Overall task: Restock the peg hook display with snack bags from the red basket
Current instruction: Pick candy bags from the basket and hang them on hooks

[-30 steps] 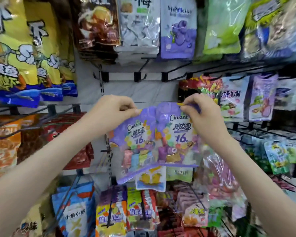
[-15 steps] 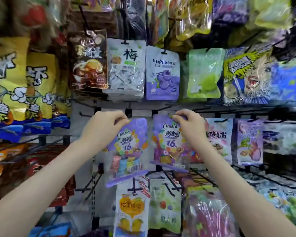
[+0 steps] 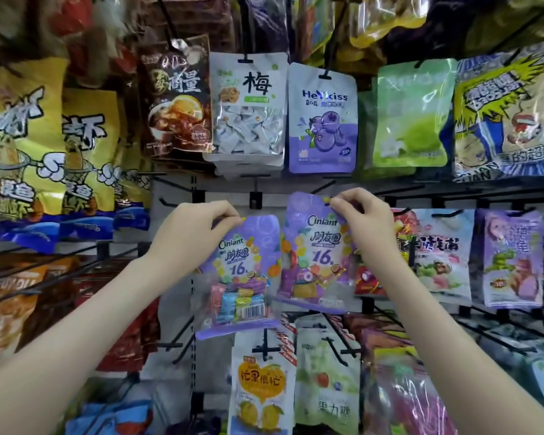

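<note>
Two purple Ciniant snack bags hang side by side before the pegboard panel (image 3: 176,196), long axes near vertical, printed faces toward the camera. The left bag (image 3: 239,271) sits lower and tilts slightly; the right bag (image 3: 316,255) sits higher. The left hand (image 3: 189,233) pinches the left bag's top edge; the right hand (image 3: 358,218) pinches the right bag's top corner. An empty black peg hook (image 3: 255,196) projects just above, between the hands. Open panel lies left of the bags; a white plum bag (image 3: 248,111) and a blueberry bag (image 3: 322,120) hang overhead, and neighbouring bags crowd the right.
</note>
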A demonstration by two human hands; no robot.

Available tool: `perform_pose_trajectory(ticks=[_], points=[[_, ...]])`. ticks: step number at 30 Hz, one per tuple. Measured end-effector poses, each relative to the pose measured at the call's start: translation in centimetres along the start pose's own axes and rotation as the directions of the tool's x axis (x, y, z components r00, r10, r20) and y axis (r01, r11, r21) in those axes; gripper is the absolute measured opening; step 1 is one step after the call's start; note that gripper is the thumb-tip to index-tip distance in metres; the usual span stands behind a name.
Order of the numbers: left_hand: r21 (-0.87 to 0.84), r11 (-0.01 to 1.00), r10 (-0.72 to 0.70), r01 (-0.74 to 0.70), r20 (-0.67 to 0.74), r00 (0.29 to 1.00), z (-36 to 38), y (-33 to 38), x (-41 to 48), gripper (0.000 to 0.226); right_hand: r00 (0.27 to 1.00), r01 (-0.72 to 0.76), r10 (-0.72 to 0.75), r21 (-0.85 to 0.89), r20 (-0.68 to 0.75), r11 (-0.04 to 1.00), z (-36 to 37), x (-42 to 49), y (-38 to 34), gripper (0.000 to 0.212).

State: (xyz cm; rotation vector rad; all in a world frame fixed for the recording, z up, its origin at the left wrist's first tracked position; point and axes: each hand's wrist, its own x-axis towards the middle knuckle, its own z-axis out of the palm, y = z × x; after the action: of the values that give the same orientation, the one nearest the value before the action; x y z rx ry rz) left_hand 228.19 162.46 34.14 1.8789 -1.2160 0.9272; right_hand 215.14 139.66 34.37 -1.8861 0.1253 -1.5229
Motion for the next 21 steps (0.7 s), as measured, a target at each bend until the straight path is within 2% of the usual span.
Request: perform_pose_trajectory(ticks=[3,5,8,10,12,14,16,18,21], points=[[-0.032,0.999,0.025,-0.026,-0.026,0.999,0.7,-0.5,0.2,0.012,0.995,0.091,-0.091,-0.001,-0.037,0.996,-0.3,-0.1,-0.3,0.01],[-0.046,0.998,0.033,-0.035,-0.049,0.998,1.2,-0.8,0.5,0.012,0.996,0.084,-0.084,-0.013,-0.026,0.996,0.0,0.3,-0.8,0.009],[-0.073,0.997,0.033,-0.038,-0.073,0.997,1.7,-1.4,0.9,0.01,1.0,-0.015,0.015,-0.033,0.009,0.999,0.7,1.1,-1.4,0.011],[-0.093,0.995,0.037,-0.044,-0.079,0.996,1.8,-1.8,0.9,0.009,0.99,-0.131,0.127,0.07,0.057,0.989,0.7,1.7,-1.4,0.018],[-0.101,0.994,0.046,-0.053,-0.07,0.996,1.8,-2.2,1.0,0.009,0.959,-0.256,0.219,0.22,0.179,0.941,0.3,2.2,-1.3,0.022],[-0.101,0.993,0.059,-0.065,-0.06,0.996,1.6,-2.6,1.1,0.01,0.921,-0.342,0.252,0.305,0.297,0.889,-0.1,2.8,-1.1,0.02],[-0.111,0.992,0.06,-0.065,-0.048,0.997,1.4,-2.8,1.2,0.011,0.895,-0.399,0.273,0.365,0.352,0.841,-0.3,3.5,-0.6,0.02],[-0.127,0.99,0.053,-0.057,-0.039,0.998,1.4,-3.0,1.3,0.012,0.896,-0.401,0.296,0.321,0.33,0.858,-0.1,4.0,0.4,0.024],[-0.141,0.988,0.052,-0.055,-0.023,0.998,1.7,-2.9,1.4,0.012,0.934,-0.306,0.291,0.041,0.208,0.951,0.8,4.4,2.3,0.029]])
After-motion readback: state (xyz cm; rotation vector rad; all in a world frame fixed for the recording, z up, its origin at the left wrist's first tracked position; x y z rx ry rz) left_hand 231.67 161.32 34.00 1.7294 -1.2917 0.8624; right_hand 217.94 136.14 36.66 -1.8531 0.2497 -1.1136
